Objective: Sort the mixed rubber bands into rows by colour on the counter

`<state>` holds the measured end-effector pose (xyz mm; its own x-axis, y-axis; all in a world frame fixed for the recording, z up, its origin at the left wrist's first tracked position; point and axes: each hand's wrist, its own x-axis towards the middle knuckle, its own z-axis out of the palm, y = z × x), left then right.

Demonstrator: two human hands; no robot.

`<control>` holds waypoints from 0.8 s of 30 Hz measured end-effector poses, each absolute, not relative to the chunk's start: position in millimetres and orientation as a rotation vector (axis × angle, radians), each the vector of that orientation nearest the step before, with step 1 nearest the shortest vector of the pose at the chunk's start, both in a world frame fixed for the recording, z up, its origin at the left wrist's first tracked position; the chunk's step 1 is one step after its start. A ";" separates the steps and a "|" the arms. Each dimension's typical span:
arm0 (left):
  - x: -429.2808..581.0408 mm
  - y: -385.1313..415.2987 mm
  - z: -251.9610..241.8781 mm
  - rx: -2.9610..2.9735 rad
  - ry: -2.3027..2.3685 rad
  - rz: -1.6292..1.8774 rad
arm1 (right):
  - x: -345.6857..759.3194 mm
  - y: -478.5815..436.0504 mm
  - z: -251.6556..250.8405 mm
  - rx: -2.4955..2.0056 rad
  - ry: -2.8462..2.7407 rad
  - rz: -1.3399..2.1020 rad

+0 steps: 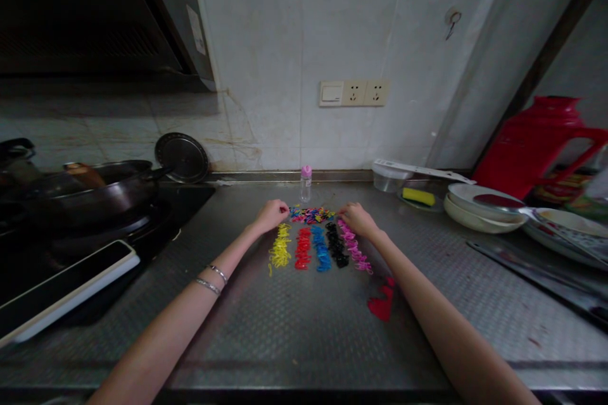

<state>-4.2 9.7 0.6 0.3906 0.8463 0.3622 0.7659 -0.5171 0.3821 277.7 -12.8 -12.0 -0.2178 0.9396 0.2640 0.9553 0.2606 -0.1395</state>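
Observation:
Small rubber bands lie sorted by colour in short columns on the metal counter: yellow bands (280, 247), red bands (303, 249), blue bands (322, 249), black bands (337, 245) and pink bands (354, 247). Behind them stretches a mixed-colour pile of bands (311, 215). My left hand (273, 213) is at the pile's left end, above the yellow column, its fingers curled together. At the right end, by the top of the pink column, my right hand (358, 219) has its fingertips drawn together. Whatever either hand pinches is too small to make out.
A pink-capped clear bottle (305, 185) stands behind the pile. A red heart-shaped piece (381, 302) lies near my right forearm. Bowls (479, 212), a yellow sponge (418, 197) and a red thermos jug (534, 145) are on the right; a pan (95, 193) sits left on the stove.

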 end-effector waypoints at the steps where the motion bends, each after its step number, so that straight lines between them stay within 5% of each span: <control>1: 0.0 7.5 2.9 2.508 1.421 0.779 | 278.1 -12.1 -13.1 -1.722 -2.252 -0.062; 24: 54.7 -37.7 8.0 2.801 1.256 0.594 | 261.9 -21.2 -10.3 -1.826 -2.133 -0.105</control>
<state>54.7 -37.7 8.0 0.6052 0.7225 0.3342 0.7169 -0.6771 0.1657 261.9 -21.2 -10.3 -0.1238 0.9475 0.2947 0.9718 0.1758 -0.1569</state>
